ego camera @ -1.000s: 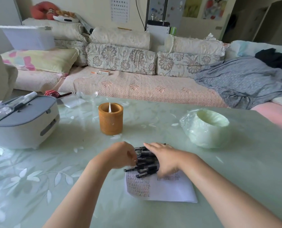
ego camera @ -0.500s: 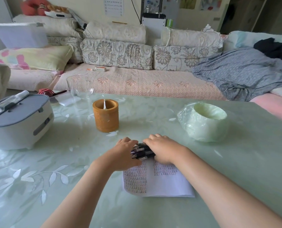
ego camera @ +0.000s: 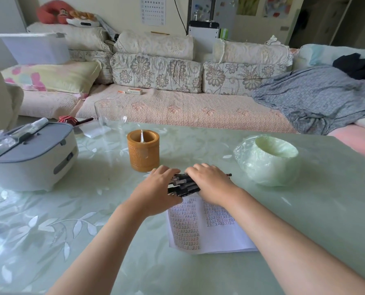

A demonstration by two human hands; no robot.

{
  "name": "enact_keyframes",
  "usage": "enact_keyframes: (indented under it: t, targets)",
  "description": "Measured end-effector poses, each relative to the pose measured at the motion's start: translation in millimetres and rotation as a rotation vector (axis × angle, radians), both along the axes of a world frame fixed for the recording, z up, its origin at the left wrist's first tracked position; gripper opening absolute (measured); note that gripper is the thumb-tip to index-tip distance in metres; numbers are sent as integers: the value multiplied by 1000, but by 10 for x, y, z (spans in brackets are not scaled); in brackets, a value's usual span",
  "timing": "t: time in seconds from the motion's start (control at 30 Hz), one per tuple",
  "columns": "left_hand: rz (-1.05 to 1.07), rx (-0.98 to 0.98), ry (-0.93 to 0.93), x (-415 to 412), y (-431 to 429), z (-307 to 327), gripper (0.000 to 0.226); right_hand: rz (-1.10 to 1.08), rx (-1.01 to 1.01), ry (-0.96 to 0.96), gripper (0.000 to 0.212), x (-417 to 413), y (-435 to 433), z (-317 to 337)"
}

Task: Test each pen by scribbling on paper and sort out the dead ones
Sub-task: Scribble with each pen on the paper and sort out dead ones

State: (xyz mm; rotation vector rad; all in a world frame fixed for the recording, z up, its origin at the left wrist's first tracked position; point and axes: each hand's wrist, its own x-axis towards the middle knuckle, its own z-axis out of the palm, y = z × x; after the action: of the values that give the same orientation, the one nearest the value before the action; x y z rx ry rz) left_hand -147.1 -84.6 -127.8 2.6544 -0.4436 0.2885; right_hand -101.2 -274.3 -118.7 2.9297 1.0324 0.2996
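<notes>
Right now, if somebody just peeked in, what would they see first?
The left hand and the right hand squeeze a bunch of dark pens together mid-table, at the top of a scribbled paper. Behind them stands a brown cup, and to the right a green bowl wrapped in plastic.

Bundle of black plastic pens (ego camera: 183, 185) is largely covered by left hand (ego camera: 156, 188) and right hand (ego camera: 211, 184). Pen count cannot be told, nor whether fingers are curled round it. Far edge of white printed paper sheet (ego camera: 209, 231) is hidden under pens and hands, and its rows of marks are too small to be read. Both forearms are cut off by the bottom edge. Grey-lidded white plastic box (ego camera: 28, 162) is cropped at the left edge. Inside of brown cylindrical holder (ego camera: 143, 152) is mostly hidden, and the thin white item in it cannot be identified. Bottom of green bag-lined round bin (ego camera: 266, 162) is hidden by its rim. White printed wall chart (ego camera: 152, 9) is cut by the top edge, print illegible.
</notes>
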Motion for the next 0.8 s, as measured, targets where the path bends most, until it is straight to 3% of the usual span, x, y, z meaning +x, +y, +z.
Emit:
enact_keyframes:
  t: [0.17, 0.4, 0.63, 0.8]
  targets:
    - [41, -45, 88, -292, 314, 65, 61, 128, -4, -60, 46, -153, 405, 44]
    - [214, 89, 185, -715, 871, -9, 55, 265, -47, -52, 46, -398, 1123, -63]
    - [296, 156, 336, -817, 1056, -201, 55, 277, -58, 62, 61, -439, 1369, -160]
    - [308, 177, 347, -779, 1023, -199, 50, 211, 4, 129, 73, -333, 1209, -84]
